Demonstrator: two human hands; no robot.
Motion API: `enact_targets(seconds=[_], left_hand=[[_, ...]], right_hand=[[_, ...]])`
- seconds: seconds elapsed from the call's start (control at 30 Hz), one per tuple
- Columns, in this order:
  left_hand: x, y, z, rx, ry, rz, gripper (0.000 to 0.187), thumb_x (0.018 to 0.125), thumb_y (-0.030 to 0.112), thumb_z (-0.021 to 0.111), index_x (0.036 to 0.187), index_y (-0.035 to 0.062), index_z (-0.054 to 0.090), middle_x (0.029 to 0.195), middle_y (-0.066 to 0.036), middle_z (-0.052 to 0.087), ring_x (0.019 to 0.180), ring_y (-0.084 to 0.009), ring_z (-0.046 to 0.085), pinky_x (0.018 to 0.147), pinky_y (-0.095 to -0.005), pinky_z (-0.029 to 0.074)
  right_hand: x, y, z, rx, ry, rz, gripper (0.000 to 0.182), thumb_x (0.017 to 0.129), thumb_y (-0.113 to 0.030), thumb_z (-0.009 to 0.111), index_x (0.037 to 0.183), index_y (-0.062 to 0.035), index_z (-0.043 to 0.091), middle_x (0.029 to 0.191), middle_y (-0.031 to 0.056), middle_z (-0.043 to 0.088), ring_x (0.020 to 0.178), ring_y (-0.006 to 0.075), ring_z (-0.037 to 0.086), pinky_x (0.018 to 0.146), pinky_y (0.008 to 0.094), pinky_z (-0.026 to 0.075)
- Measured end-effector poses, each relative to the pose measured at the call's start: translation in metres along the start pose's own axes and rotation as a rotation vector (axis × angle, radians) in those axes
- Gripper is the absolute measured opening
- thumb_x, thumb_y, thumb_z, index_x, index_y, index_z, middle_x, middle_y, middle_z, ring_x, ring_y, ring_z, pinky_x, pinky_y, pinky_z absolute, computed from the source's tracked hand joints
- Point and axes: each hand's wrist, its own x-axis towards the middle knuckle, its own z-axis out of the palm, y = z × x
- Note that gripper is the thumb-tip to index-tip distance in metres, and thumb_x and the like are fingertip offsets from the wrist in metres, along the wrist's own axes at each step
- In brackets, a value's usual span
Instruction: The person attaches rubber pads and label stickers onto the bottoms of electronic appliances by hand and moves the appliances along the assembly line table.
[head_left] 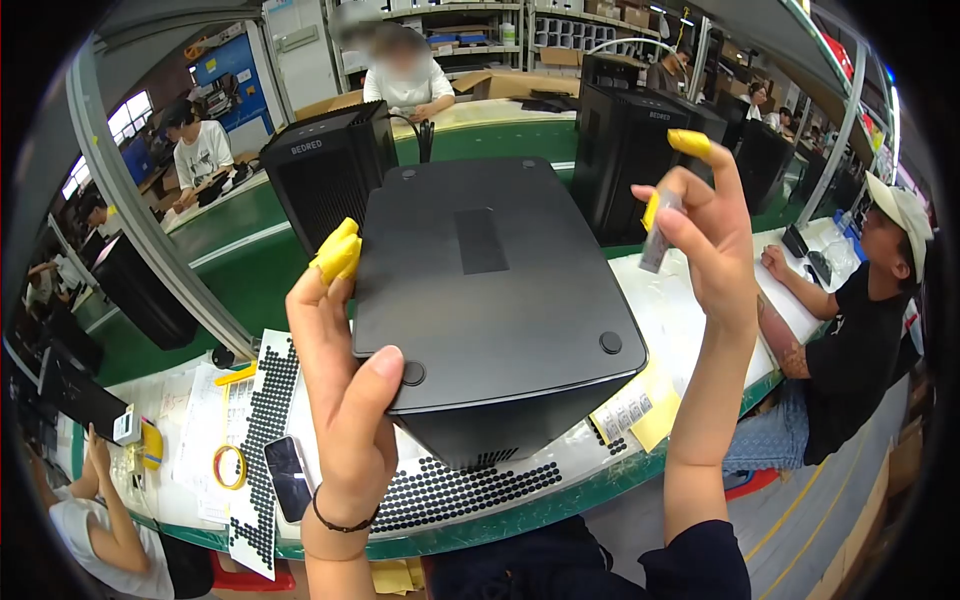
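Observation:
A large black box-shaped device (570, 290) stands on the white worktop in front of me, its flat face up. That face has round black pads near its corners and a dark rectangular patch in the middle. My left hand (345, 370) grips the left edge of the device, thumb on top by the near left pad, yellow covers on its fingertips. Raised to the right of the device, my right hand (705, 225) pinches a small translucent grey strip (656, 240) between thumb and a finger. Its index finger, also yellow-covered, points up.
Sheets of round black pads (262, 450), a phone (288, 478), a yellow tape roll (229, 466) and a label sheet (628, 408) lie around the device. Black towers (325, 170) stand on the green conveyor (470, 143). A person in a cap (860, 330) sits at the right.

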Motion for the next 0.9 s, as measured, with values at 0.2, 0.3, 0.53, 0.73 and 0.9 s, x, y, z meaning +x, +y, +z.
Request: enact_targets(seconds=[0.2, 0.3, 0.53, 0.73, 0.9], left_hand=[[-0.008, -0.006, -0.025, -0.103, -0.152, 0.070, 0.077, 0.077, 0.025, 0.061, 0.140, -0.0004, 0.024, 0.147, -0.021, 0.027, 0.136, -0.0300, 0.028, 0.114, -0.0406, 0.017], [-0.025, 0.008, -0.024, -0.171, -0.144, 0.059, 0.078, 0.076, 0.028, 0.065, 0.137, -0.0002, 0.026, 0.148, -0.025, 0.022, 0.137, -0.0334, 0.027, 0.113, -0.0441, 0.019], [-0.058, 0.017, -0.032, -0.088, -0.043, 0.080, 0.082, 0.064, 0.046, 0.074, 0.125, 0.0077, 0.036, 0.147, -0.026, 0.026, 0.138, -0.0392, 0.027, 0.114, -0.0509, 0.018], [-0.065, 0.019, -0.035, -0.086, -0.068, 0.072, 0.078, 0.065, 0.045, 0.074, 0.123, 0.0087, 0.037, 0.146, -0.025, 0.027, 0.137, -0.0384, 0.027, 0.113, -0.0507, 0.021], [-0.066, 0.020, -0.036, -0.087, -0.055, 0.075, 0.078, 0.064, 0.045, 0.074, 0.122, 0.0085, 0.037, 0.146, -0.025, 0.028, 0.136, -0.0378, 0.028, 0.112, -0.0505, 0.023]], right_hand=[[0.027, -0.042, 0.063, 0.025, -0.081, 0.123, 0.055, 0.078, -0.006, 0.070, 0.127, -0.0004, 0.047, 0.080, -0.0002, 0.058, 0.077, 0.0085, 0.058, 0.095, 0.0303, 0.043], [0.025, -0.053, 0.080, 0.027, -0.173, 0.124, 0.054, 0.074, -0.007, 0.072, 0.123, -0.0005, 0.050, 0.076, -0.0020, 0.057, 0.077, 0.0066, 0.056, 0.096, 0.0312, 0.040], [0.002, -0.079, 0.093, 0.012, -0.163, 0.153, 0.055, 0.063, -0.012, 0.075, 0.113, 0.0015, 0.053, 0.066, 0.0004, 0.057, 0.069, 0.0084, 0.054, 0.089, 0.0278, 0.038], [-0.002, -0.089, 0.096, 0.025, -0.200, 0.194, 0.051, 0.062, -0.012, 0.075, 0.107, 0.0014, 0.056, 0.064, 0.0021, 0.058, 0.068, 0.0092, 0.054, 0.081, 0.0242, 0.036], [-0.002, -0.089, 0.096, -0.001, -0.235, 0.149, 0.051, 0.061, -0.012, 0.075, 0.106, 0.0021, 0.056, 0.062, 0.0027, 0.059, 0.066, 0.0084, 0.054, 0.077, 0.0228, 0.036]])
